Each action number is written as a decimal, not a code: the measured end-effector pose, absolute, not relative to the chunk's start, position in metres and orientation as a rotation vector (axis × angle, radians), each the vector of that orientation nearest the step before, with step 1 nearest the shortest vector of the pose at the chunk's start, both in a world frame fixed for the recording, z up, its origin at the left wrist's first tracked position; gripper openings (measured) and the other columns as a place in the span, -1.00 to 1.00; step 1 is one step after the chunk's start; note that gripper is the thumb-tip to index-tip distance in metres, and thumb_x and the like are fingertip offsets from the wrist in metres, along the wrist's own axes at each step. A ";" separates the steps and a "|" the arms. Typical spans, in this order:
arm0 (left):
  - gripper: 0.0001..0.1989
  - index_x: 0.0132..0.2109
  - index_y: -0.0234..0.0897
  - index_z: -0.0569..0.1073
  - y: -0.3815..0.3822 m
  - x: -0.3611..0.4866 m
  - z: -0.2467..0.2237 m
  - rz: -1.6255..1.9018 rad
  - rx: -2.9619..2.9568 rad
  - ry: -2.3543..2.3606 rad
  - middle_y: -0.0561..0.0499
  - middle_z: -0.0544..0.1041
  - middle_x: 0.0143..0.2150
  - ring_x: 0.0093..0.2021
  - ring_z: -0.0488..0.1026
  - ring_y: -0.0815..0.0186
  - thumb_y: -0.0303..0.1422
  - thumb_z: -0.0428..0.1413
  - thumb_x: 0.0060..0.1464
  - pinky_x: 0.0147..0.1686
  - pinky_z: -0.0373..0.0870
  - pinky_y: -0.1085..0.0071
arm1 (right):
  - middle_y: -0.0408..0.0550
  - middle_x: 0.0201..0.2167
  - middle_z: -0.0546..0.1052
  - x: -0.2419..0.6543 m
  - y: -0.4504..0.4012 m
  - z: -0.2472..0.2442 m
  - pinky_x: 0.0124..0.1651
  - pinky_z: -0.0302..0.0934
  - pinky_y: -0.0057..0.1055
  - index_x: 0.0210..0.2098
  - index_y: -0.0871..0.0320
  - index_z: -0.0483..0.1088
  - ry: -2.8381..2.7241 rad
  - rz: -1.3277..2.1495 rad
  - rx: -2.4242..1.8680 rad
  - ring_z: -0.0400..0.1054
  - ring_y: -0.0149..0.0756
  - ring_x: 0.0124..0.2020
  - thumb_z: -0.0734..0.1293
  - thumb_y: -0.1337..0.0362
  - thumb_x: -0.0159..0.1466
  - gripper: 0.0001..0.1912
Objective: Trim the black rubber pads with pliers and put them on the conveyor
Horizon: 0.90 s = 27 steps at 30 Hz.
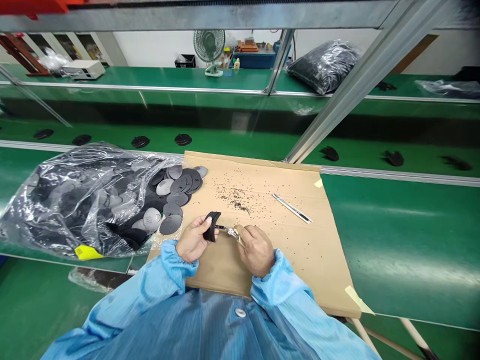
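The left hand [193, 239] holds a curved black rubber piece [212, 226] upright, its fingers [205, 223] clamped around the piece. The right hand [255, 250] sits just beside it, fingers together around a pair of small metal snips [230, 231], whose tips reach the lower part of the piece. Both hands are over a cardboard sheet [296, 260] laid on a green counter [397, 240]. Ahead of the fingers, black crumbs [234, 197] are scattered across the cardboard, and farther ahead to the right lies a utility knife [291, 208], well apart from the hands. Left of the fingers, just past the left hand, a heap of dark grey discs [174, 192] spills from a clear plastic bag [86, 200] and crowds the sheet's left edge. The widest open room is right of the fingers, where bare cardboard runs to the sheet's right edge and green counter continues beyond it. Nearer than the fingers, blue sleeves [180, 261] cover part of the sheet's near edge.
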<state>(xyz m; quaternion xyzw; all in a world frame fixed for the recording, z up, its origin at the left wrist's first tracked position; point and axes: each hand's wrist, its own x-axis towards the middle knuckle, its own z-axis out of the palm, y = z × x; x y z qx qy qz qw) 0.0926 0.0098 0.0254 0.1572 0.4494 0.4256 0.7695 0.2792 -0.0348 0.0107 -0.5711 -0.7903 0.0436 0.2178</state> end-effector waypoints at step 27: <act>-0.60 -0.13 -0.30 0.38 0.007 0.097 0.021 1.060 0.362 0.963 0.06 0.46 -0.35 -0.48 0.45 0.40 -0.34 0.32 -0.12 -0.52 0.41 0.50 | 0.06 -0.29 0.42 0.270 -0.046 0.004 -0.14 0.16 -0.25 -0.05 0.23 0.37 -1.988 0.260 -1.596 0.26 -0.15 -0.27 0.19 0.32 0.25 -0.70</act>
